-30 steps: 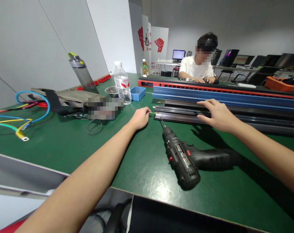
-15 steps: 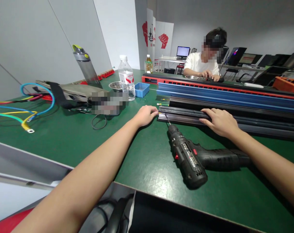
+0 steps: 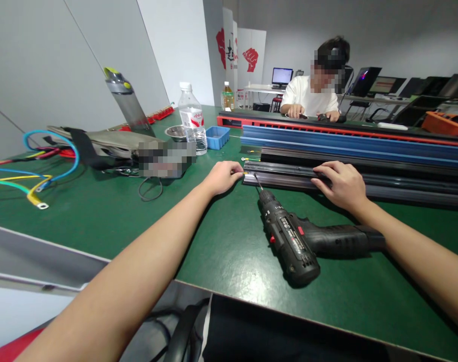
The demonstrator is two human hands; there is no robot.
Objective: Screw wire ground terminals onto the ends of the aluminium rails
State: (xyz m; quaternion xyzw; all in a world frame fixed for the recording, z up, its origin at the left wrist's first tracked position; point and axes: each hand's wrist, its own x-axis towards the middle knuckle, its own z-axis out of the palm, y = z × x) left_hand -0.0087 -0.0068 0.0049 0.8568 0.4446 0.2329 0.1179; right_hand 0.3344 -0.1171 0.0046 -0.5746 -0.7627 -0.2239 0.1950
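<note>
My left hand (image 3: 223, 178) is closed in a pinch at the left end of a long black rail (image 3: 276, 169). A short yellow wire end (image 3: 246, 173) shows at its fingertips. My right hand (image 3: 341, 185) grips the same rail farther along, thumb on the near side and fingers over the top. A grey rail (image 3: 264, 181) lies just in front. On the table near my right forearm lies a black cordless drill (image 3: 291, 239), its bit pointing at the rail ends. Behind, a wire with a ring terminal (image 3: 244, 159) sticks out from another black rail (image 3: 289, 155).
Blue rails (image 3: 308, 140) and a red-and-black strip (image 3: 231, 122) lie farther back. To the left are a water bottle (image 3: 193, 120), a blue tray (image 3: 218, 139), a bag (image 3: 111, 143), a grey bottle (image 3: 127, 103) and cables (image 3: 40, 188). A co-worker (image 3: 314, 95) sits opposite.
The whole view has shifted slightly. My hands keep nearly the same places on the rail. Across the table, the co-worker's hands have moved apart.
</note>
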